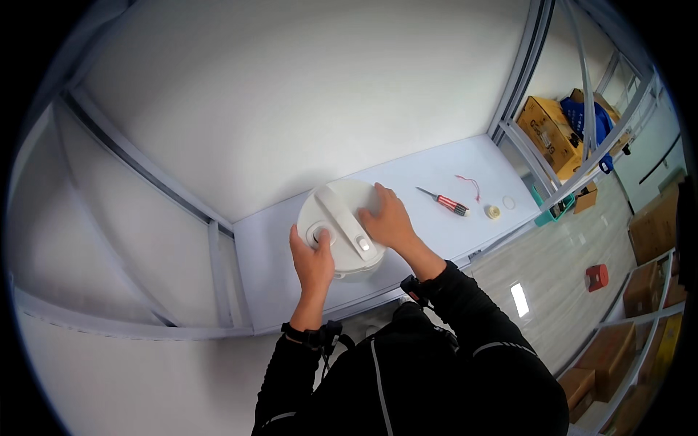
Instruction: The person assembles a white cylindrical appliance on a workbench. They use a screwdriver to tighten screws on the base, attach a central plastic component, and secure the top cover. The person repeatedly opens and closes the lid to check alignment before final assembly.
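Note:
A white, round lid (326,206) with a raised bar handle across its top sits at the middle of the table; what lies beneath it is mostly hidden. The bar ends in a small light button (363,243) on the near side. My left hand (313,264) grips the lid's left edge, its thumb on a round knob (318,234) set in the top. Across from it, my right hand (390,221) holds the right edge, with the thumb lying on the top beside the bar.
On the white table (465,163), to the right, lie a screwdriver (445,203) with a patterned handle, a red cord (474,186), a cream tape roll (493,212) and a thin pale ring (509,203). Frame posts flank the table. Boxes (550,134) and a red stool (596,277) stand farther right.

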Action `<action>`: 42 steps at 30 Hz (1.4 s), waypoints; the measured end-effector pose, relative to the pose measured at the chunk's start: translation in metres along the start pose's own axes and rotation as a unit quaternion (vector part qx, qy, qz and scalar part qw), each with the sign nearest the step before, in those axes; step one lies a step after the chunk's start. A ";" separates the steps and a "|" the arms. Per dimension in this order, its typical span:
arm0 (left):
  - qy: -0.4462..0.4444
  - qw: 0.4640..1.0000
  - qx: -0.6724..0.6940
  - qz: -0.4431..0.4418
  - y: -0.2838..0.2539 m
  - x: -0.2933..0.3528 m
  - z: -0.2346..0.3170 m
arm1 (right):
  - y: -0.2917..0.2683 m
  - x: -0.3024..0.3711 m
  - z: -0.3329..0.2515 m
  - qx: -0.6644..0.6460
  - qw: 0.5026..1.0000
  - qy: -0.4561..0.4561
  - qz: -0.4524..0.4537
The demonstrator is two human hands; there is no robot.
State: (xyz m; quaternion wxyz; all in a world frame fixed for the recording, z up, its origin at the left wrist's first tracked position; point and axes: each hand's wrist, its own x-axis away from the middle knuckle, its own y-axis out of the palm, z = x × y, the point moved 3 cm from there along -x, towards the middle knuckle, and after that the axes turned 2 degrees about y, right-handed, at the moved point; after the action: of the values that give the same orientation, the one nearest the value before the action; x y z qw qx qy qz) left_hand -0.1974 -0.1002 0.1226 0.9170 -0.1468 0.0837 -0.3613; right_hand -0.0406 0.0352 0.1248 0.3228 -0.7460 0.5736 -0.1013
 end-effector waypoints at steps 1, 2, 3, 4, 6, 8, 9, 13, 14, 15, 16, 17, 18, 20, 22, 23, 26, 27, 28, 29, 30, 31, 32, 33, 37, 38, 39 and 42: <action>-0.005 1.000 -0.006 0.003 -0.002 0.002 0.002 | 0.001 0.001 -0.001 0.011 1.000 0.004 -0.004; -0.009 1.000 -0.012 0.006 -0.003 0.002 0.001 | 0.003 0.002 -0.002 0.021 1.000 0.008 -0.009; -0.007 1.000 -0.011 0.006 -0.005 0.002 -0.002 | 0.004 0.003 -0.005 0.032 0.999 0.011 -0.014; -0.004 1.000 -0.011 0.007 -0.006 0.000 -0.008 | 0.004 0.003 -0.006 0.036 0.999 0.012 -0.018; -0.002 1.000 -0.010 0.009 -0.006 0.000 -0.010 | 0.003 0.002 -0.009 0.046 0.999 0.014 -0.024; -0.003 1.000 -0.009 0.010 -0.004 0.001 -0.006 | 0.003 0.001 -0.005 0.055 0.998 0.019 -0.022; 0.002 1.000 -0.015 0.010 -0.003 0.000 -0.005 | 0.002 -0.001 -0.003 0.060 0.998 0.021 -0.020; 0.016 0.999 -0.036 0.004 -0.001 0.001 -0.001 | 0.003 0.000 0.004 0.040 0.999 0.019 -0.011; 0.018 0.999 -0.040 0.000 0.000 0.002 0.001 | 0.003 0.000 0.005 0.037 0.999 0.017 -0.008; 0.024 0.998 -0.060 0.006 0.000 0.004 0.001 | 0.003 0.000 0.003 0.032 0.999 0.015 -0.007; 0.030 0.996 -0.079 0.012 0.000 0.005 0.001 | 0.003 0.000 0.002 0.033 0.999 0.021 -0.009; 0.037 0.994 -0.099 0.018 0.000 0.005 0.001 | 0.002 0.001 -0.001 0.034 0.999 0.026 -0.012; 0.039 0.994 -0.103 0.019 0.000 0.006 0.001 | 0.001 0.002 -0.003 0.035 0.999 0.031 -0.017; 0.043 0.993 -0.111 0.023 -0.001 0.006 -0.002 | -0.001 0.003 -0.006 0.045 0.998 0.029 -0.015; 0.042 0.992 -0.114 0.023 0.000 0.006 -0.005 | 0.000 0.004 -0.006 0.056 0.998 0.025 -0.012; 0.041 0.992 -0.116 0.023 0.000 0.006 -0.007 | 0.001 0.005 -0.004 0.063 0.998 0.021 -0.011; 0.039 0.992 -0.118 0.021 0.001 0.006 -0.005 | 0.001 0.004 -0.003 0.081 0.997 0.012 -0.009; 0.038 0.992 -0.117 0.021 0.000 0.006 -0.005 | 0.001 0.004 -0.003 0.087 0.996 0.011 -0.009; 0.037 0.992 -0.116 0.020 0.000 0.006 -0.006 | 0.001 0.005 -0.003 0.087 0.996 0.009 -0.008; 0.036 0.992 -0.115 0.019 0.000 0.006 -0.006 | 0.002 0.005 -0.002 0.088 0.996 0.008 -0.007; 0.034 0.992 -0.116 0.019 0.000 0.007 -0.005 | 0.003 0.005 -0.002 0.087 0.996 0.006 -0.006; 0.031 0.992 -0.117 0.019 0.000 0.008 -0.002 | 0.003 0.005 -0.002 0.087 0.996 0.006 -0.006; 0.029 0.992 -0.117 0.019 -0.001 0.009 -0.002 | 0.002 0.006 -0.002 0.086 0.996 0.007 -0.005; 0.027 0.992 -0.120 0.018 -0.001 0.009 -0.001 | 0.001 0.005 -0.003 0.085 0.996 0.007 -0.003; 0.033 0.991 -0.129 0.016 -0.001 0.007 -0.006 | 0.002 0.005 -0.003 0.079 0.997 0.007 -0.006; 0.037 0.991 -0.130 0.017 -0.001 0.006 -0.008 | 0.002 0.005 -0.003 0.079 0.997 0.009 -0.008; 0.037 0.990 -0.133 0.015 -0.001 0.006 -0.007 | 0.002 0.005 -0.003 0.079 0.997 0.011 -0.011; 0.039 0.990 -0.134 0.014 0.000 0.006 -0.005 | 0.002 0.004 -0.003 0.079 0.997 0.006 -0.010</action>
State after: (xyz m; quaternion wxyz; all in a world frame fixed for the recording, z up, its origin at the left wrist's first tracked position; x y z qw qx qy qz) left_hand -0.1945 -0.1059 0.1176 0.8902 -0.2532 0.1688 -0.3390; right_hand -0.0423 0.0304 0.1247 0.3758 -0.7232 0.5587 -0.1538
